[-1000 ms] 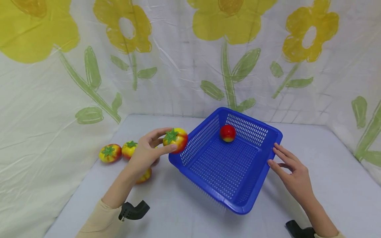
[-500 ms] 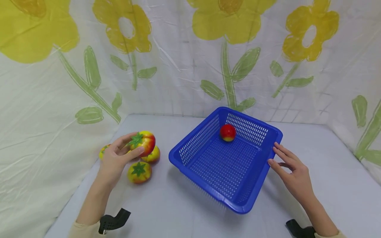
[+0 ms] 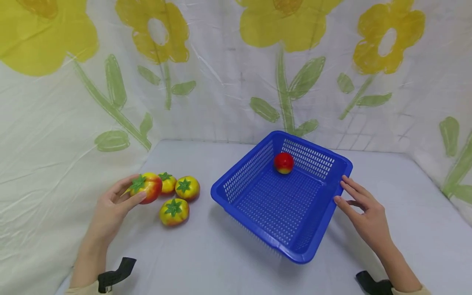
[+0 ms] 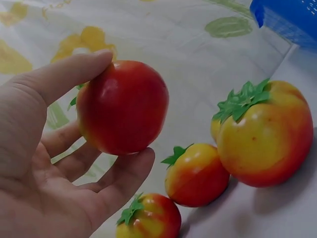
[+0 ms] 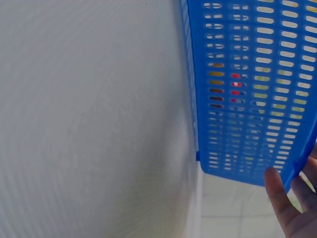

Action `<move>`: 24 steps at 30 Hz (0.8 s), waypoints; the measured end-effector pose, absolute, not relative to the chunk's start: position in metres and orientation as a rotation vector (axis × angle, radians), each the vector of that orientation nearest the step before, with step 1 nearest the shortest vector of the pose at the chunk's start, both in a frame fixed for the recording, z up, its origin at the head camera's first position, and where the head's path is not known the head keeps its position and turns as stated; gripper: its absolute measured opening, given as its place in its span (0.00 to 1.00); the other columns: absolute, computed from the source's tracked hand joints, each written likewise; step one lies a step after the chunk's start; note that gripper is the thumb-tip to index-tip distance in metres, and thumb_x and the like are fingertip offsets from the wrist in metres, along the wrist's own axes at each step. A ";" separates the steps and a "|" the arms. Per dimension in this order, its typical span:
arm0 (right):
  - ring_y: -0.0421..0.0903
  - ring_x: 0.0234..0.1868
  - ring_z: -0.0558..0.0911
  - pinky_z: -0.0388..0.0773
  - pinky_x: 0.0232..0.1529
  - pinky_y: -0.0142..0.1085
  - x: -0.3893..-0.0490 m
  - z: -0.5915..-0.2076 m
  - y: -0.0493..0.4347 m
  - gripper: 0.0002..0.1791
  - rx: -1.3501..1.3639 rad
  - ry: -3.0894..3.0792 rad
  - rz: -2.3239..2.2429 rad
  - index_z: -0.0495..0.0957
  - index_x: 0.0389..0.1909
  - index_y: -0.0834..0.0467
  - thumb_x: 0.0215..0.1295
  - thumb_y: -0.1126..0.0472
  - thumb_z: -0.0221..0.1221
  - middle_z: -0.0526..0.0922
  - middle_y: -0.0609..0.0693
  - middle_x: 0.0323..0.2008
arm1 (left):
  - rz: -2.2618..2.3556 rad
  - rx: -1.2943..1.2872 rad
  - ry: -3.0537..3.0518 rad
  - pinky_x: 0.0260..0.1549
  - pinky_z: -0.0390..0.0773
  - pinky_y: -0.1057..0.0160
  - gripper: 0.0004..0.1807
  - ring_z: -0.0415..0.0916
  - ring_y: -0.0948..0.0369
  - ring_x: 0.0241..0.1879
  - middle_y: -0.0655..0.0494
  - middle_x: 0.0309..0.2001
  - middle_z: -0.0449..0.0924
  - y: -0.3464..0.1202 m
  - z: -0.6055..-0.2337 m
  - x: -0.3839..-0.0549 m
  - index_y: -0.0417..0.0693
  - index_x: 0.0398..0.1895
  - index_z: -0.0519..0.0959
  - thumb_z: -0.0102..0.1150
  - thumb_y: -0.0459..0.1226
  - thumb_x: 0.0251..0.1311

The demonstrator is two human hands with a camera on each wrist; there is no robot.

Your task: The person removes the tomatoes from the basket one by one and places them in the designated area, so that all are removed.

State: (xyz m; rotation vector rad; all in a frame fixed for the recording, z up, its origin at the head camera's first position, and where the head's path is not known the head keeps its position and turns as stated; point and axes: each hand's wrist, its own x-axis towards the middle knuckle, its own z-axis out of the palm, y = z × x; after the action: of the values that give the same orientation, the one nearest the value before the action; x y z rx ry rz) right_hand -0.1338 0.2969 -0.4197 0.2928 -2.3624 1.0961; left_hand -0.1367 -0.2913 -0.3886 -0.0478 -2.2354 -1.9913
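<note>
My left hand [image 3: 112, 200] holds a toy tomato [image 3: 151, 187], yellow and red with a green leafy top, between thumb and fingers. In the left wrist view the held tomato [image 4: 126, 106] turns its red underside to the camera. Just right of it are more toy tomatoes: one at the back [image 3: 167, 183], one to its right [image 3: 188, 187] and one nearer the front [image 3: 174, 212]. A blue plastic basket [image 3: 254, 229] stands right of them, a red tomato [image 3: 284, 163] in its far corner. My right hand [image 3: 365, 217] grips its right rim, thumb against the rim.
Everything stands on a white-covered table [image 3: 221, 270]. A white sheet [image 3: 221, 110] painted with yellow flowers hangs behind and along the left side. Dark wrist mounts [image 3: 117, 275] sit at both cuffs.
My left hand has moved left, away from the basket, carrying the tomato over to the others. The right hand and the basket have stayed in place.
</note>
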 end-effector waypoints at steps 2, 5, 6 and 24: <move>0.29 0.64 0.67 0.69 0.46 0.16 -0.133 -0.419 0.298 0.32 0.291 -2.362 1.094 0.73 0.67 0.54 0.61 0.68 0.67 0.69 0.48 0.68 | -2.011 -0.056 -2.244 0.47 0.75 0.74 0.29 0.69 0.61 0.57 0.50 0.64 0.65 -0.296 -0.390 -0.136 0.47 0.68 0.70 0.64 0.35 0.64; 0.30 0.64 0.66 0.69 0.46 0.16 -0.133 -0.418 0.299 0.32 0.290 -2.363 1.084 0.73 0.67 0.54 0.61 0.67 0.67 0.69 0.48 0.68 | -2.004 -0.081 -2.280 0.47 0.74 0.75 0.28 0.70 0.62 0.57 0.50 0.65 0.64 -0.302 -0.391 -0.136 0.47 0.68 0.70 0.64 0.34 0.64; 0.30 0.65 0.66 0.69 0.46 0.16 -0.133 -0.418 0.299 0.32 0.292 -2.362 1.082 0.73 0.67 0.54 0.61 0.67 0.67 0.69 0.48 0.68 | -1.974 -0.082 -2.311 0.47 0.74 0.75 0.29 0.70 0.62 0.57 0.50 0.66 0.64 -0.303 -0.391 -0.136 0.47 0.68 0.70 0.64 0.35 0.64; 0.30 0.65 0.66 0.69 0.45 0.16 -0.133 -0.418 0.296 0.32 0.295 -2.366 1.094 0.73 0.67 0.55 0.61 0.67 0.67 0.69 0.49 0.68 | -1.675 0.052 -2.625 0.45 0.72 0.76 0.33 0.66 0.46 0.62 0.43 0.71 0.55 -0.319 -0.401 -0.136 0.50 0.70 0.68 0.65 0.46 0.64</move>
State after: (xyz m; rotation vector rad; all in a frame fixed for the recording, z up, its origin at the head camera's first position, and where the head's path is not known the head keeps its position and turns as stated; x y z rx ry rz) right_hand -0.1331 0.2961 -0.4178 0.2955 -2.3660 1.0944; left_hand -0.1355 -0.3191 -0.4010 0.0522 -2.6248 -1.6755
